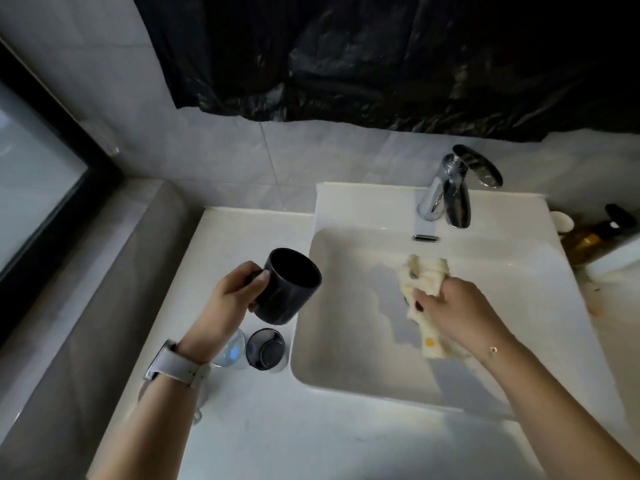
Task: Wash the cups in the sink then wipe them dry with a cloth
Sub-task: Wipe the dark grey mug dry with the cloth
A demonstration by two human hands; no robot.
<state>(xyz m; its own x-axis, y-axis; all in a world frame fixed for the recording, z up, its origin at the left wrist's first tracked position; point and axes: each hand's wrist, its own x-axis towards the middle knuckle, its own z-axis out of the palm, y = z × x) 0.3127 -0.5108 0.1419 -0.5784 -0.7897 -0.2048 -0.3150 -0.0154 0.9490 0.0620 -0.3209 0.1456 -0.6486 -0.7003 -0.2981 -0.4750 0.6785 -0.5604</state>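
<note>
Two hands are working over the white rectangular ceramic sink [349, 386]; the left hand [231, 295] is gripping the glossy black cylindrical mug [289, 286], its fingers curled round the handle side, so the handle itself is hidden behind them; the mug is hanging above the white marble-look surface [263, 431] just beside the sink's left rim, tilted, its long axis running from lower left to upper right and its open mouth pointing up and toward the basin; the right hand [457, 308] is clenching a crumpled cream cloth with a yellow spot [425, 299] over the middle of the basin, the cloth's long axis running up and down the picture, its lower end slipping under the wrist; whether the cloth is wrapping something is too hard to make out; under the left wrist a clear drinking glass [231, 351] and a dark smoky glass tumbler [266, 348] are standing upright on the surface, touching or nearly so, the clear one partly covered by the arm; behind the basin the chrome lever tap [450, 188] is pointing toward the viewer; at the right edge an amber bottle with a black pump [588, 237] is lying partly cut off and blurred.
</note>
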